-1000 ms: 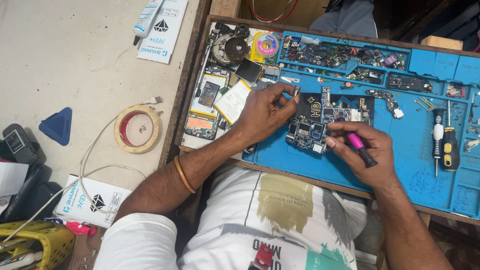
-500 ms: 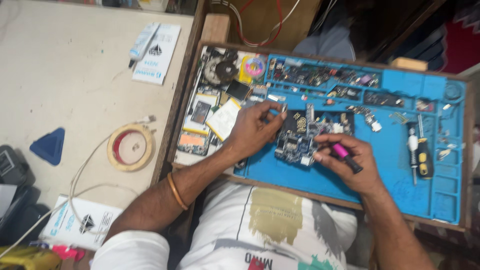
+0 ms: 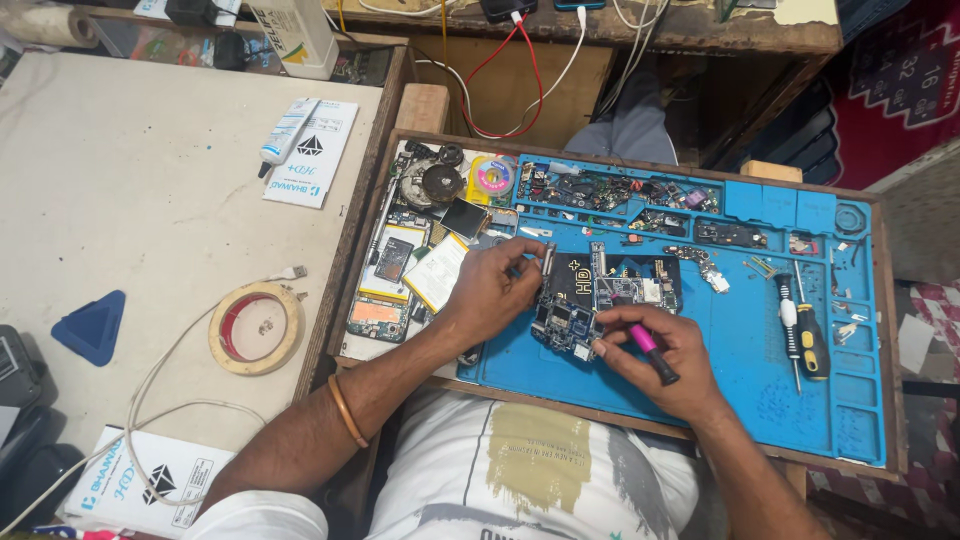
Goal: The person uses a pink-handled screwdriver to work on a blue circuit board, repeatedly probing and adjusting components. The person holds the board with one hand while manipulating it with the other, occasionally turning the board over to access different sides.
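circuit board (image 3: 600,300) flat on blue mat (image 3: 760,340), between both hands | left hand (image 3: 490,290) fingers pinch its upper-left edge | right hand (image 3: 665,365) grips pink-handled tool (image 3: 652,350) (tip at board's lower-right, nearer)

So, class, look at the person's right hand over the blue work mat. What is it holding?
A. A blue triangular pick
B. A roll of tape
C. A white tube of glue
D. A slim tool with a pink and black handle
D: the right hand grips a slim pink and black tool pointed at the circuit board on the blue mat, while the tape roll lies apart on the table.
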